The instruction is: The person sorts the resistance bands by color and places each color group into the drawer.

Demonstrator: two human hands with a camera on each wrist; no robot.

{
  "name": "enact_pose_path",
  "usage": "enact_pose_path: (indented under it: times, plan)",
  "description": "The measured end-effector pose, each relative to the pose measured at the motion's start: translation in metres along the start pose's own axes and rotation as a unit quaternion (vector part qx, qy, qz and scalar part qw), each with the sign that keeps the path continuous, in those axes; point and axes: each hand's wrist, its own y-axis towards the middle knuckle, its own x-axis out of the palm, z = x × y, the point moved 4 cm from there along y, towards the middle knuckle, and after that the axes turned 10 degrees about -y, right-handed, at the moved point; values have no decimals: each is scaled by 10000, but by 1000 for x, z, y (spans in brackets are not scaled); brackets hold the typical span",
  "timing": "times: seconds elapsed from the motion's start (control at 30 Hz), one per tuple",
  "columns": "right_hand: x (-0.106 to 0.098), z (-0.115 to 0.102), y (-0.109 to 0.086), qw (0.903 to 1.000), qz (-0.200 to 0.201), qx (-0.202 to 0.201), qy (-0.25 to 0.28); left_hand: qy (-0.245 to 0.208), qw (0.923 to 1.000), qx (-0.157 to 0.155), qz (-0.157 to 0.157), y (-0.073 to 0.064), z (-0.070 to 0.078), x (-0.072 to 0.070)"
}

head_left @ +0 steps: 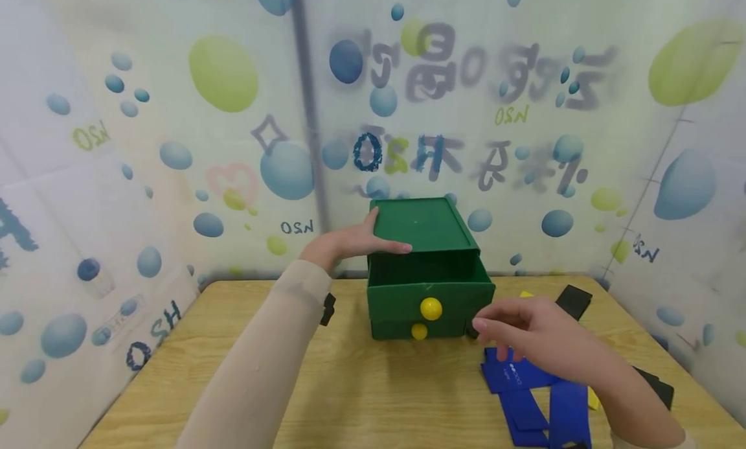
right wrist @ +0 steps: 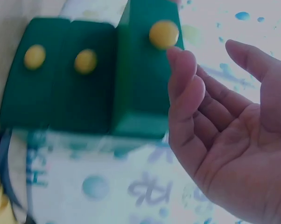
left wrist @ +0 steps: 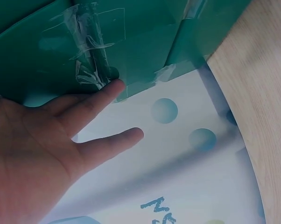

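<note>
A green three-drawer cabinet (head_left: 418, 223) stands toward the back of the wooden counter (head_left: 245, 365), its top drawer (head_left: 390, 301) sticking out and the two beneath it closed. Each front carries a round yellow knob (head_left: 431, 308). The left hand (head_left: 354, 241) is spread over the cabinet's top at its left edge, fingers extended and touching it without gripping. Clear tape (left wrist: 87, 42) covers part of the green surface by those fingers. The right hand (head_left: 539, 335) is free of any object, its fingers loosely bent, just in front and to the right of the open drawer. Below and beside it lie several overlapping flat blue pieces (head_left: 568, 410), one bearing small white print, with black pieces (head_left: 574, 301) and bits of yellow among them. Behind the counter hangs a white curtain (head_left: 245, 138) printed with blue and green bubbles.
</note>
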Motion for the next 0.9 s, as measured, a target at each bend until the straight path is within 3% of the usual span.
enact_pose_path:
  times: [0.13,0.33,0.57,0.9]
  plan:
    - [-10,31,-4,9996,67,202,-185,-44,10000,1,35,1,0,-1]
    - [-18,90,-6,9948,-53,837,-579,-49,9999,30,109,2,-1,0]
    - [-15,152,-15,9780,-313,1745,-1101,-60,9999,-57,71,2,-3,4]
    - [-4,192,-17,9623,-314,2254,-1488,-164,9999,-20,44,0,1,3]
